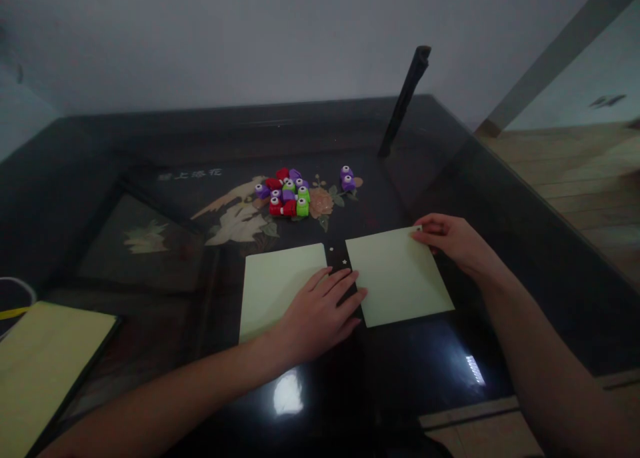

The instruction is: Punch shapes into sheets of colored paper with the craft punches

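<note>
Two pale green sheets of paper lie side by side on the dark glossy table. My left hand [320,311] rests with its fingers stretched out over the right edge of the left sheet [275,285]. Its fingertips reach the left edge of the right sheet [397,278]. At that sheet's far right corner, my right hand [453,243] pinches the paper between thumb and fingers; a small dark spot shows there. In the gap between the sheets are two tiny pale cut-outs, one a star [345,262] and one a roundish piece [331,249].
Beyond the sheets sits a cluster of red, purple and green craft punches [289,195], with two purple punches [347,179] to its right. A black post [406,101] rises at the back right. A yellowish pad [55,365] lies at the near left of the table [165,325].
</note>
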`<action>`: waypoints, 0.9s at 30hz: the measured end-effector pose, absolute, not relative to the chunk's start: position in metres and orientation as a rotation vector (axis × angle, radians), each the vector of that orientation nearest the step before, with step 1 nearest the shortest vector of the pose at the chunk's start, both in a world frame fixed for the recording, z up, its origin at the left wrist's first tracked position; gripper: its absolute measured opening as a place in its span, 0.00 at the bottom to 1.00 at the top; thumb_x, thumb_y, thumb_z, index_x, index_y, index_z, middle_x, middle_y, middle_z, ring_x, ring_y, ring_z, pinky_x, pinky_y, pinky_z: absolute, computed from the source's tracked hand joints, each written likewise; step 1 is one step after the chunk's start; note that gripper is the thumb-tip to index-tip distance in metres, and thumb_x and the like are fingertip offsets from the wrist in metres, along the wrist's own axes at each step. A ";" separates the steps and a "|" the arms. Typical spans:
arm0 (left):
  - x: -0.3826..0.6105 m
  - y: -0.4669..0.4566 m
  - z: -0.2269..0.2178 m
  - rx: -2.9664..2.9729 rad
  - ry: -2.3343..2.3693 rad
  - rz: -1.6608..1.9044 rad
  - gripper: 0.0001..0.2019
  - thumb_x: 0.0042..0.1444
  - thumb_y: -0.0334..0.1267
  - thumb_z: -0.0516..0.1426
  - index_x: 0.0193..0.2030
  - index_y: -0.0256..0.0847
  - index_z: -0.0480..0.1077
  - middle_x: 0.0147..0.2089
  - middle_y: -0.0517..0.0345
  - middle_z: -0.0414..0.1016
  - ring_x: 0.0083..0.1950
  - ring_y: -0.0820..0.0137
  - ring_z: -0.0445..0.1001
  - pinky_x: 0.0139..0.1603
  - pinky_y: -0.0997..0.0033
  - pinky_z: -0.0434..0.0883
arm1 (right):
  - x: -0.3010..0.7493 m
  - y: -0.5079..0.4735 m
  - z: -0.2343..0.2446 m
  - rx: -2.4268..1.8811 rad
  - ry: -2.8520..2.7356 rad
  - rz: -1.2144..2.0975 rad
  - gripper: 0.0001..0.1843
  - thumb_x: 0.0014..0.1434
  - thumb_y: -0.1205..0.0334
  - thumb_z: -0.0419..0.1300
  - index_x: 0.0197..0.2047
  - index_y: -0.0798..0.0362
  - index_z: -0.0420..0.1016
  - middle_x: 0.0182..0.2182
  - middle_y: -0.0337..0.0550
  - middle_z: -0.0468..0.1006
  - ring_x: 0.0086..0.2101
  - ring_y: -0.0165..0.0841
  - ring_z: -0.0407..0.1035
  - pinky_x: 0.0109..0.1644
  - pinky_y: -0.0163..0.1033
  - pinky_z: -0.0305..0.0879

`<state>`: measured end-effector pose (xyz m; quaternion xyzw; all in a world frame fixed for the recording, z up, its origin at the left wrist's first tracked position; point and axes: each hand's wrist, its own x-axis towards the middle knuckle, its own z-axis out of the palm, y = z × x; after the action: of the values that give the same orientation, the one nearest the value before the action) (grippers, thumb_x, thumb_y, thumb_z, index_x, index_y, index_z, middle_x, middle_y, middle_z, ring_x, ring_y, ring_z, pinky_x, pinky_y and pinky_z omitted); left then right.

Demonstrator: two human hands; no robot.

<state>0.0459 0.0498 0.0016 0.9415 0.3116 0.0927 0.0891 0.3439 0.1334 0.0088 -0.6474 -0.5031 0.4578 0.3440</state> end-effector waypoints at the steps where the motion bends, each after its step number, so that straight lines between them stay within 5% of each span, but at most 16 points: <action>1: 0.046 0.050 0.001 2.799 0.925 0.270 0.20 0.64 0.42 0.52 0.61 0.41 0.63 0.66 0.46 0.64 0.67 0.59 0.61 0.66 0.52 0.58 | 0.344 0.133 0.008 -1.684 -1.320 1.188 0.15 0.39 0.56 0.71 0.31 0.52 0.75 0.23 0.40 0.76 0.23 0.30 0.67 0.21 0.33 0.59; 15: 0.047 0.051 -0.003 2.843 0.890 0.362 0.19 0.63 0.42 0.54 0.59 0.40 0.65 0.64 0.45 0.67 0.66 0.59 0.63 0.66 0.51 0.60 | 0.346 0.134 0.005 -1.761 -1.635 0.896 0.16 0.44 0.54 0.66 0.36 0.52 0.76 0.25 0.41 0.72 0.25 0.32 0.67 0.23 0.36 0.62; 27: 0.047 0.051 -0.005 2.864 0.880 0.404 0.20 0.62 0.43 0.55 0.59 0.39 0.65 0.63 0.46 0.67 0.64 0.58 0.65 0.65 0.52 0.62 | 0.345 0.134 0.009 -1.894 -1.829 0.640 0.11 0.47 0.62 0.65 0.36 0.53 0.78 0.26 0.39 0.74 0.27 0.33 0.69 0.33 0.39 0.64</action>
<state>0.0473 0.0514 -0.0049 0.9456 0.2907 0.1334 0.0593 0.3448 0.1339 0.0092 -0.6827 -0.6593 0.2309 0.2145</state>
